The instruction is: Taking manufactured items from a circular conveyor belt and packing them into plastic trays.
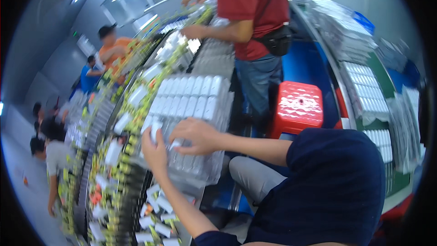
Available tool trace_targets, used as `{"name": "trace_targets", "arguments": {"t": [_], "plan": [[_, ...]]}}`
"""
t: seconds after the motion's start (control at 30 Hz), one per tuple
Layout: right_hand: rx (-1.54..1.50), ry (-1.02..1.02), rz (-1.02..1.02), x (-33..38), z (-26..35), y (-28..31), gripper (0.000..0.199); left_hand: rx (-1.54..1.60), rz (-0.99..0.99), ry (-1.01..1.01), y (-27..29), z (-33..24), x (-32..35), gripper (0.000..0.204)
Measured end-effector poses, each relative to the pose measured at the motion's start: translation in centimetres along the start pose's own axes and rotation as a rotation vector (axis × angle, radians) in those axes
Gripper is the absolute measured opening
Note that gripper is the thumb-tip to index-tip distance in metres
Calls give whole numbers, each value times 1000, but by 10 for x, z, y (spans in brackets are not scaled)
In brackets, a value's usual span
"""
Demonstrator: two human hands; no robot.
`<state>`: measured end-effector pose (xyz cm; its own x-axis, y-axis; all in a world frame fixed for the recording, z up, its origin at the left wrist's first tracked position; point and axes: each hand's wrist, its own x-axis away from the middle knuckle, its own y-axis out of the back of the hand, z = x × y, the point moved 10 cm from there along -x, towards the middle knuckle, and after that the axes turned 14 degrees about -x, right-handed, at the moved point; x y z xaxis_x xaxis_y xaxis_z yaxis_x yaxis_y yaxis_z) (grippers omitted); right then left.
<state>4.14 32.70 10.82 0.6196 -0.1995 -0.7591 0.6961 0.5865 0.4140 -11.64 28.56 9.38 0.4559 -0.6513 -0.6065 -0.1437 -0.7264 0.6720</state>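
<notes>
A clear plastic tray [226,123] lies before me, its far half filled with rows of white, rounded rectangular pieces [184,85]. Over its near left edge my left hand [155,151] pinches a white block-shaped piece [155,127] between thumb and fingers. Just beside it, above the tray's nearer part, my right hand [196,137] has its fingers curled. Something small and white shows at those fingertips, too blurred to name. Below the hands, the tray's pockets [189,163] look grey and carry no white blocks that I can make out.
Left of the tray runs a conveyor line [123,173] with yellow-green fixtures and white pieces. Loose white pieces [159,205] lie at the near left. A red stool [298,107] and a person in a red shirt [252,13] are ahead. Stacked trays [339,27] stand right.
</notes>
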Motion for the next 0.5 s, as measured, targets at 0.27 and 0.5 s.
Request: {"name": "trace_targets", "arguments": {"t": [0.27, 0.5], "plan": [[-51, -32, 1, 3, 1, -7, 24, 19, 42, 28, -2, 17, 3, 36], [-69, 22, -24, 5, 3, 0, 25, 14, 41, 18, -2, 2, 2, 34]]}}
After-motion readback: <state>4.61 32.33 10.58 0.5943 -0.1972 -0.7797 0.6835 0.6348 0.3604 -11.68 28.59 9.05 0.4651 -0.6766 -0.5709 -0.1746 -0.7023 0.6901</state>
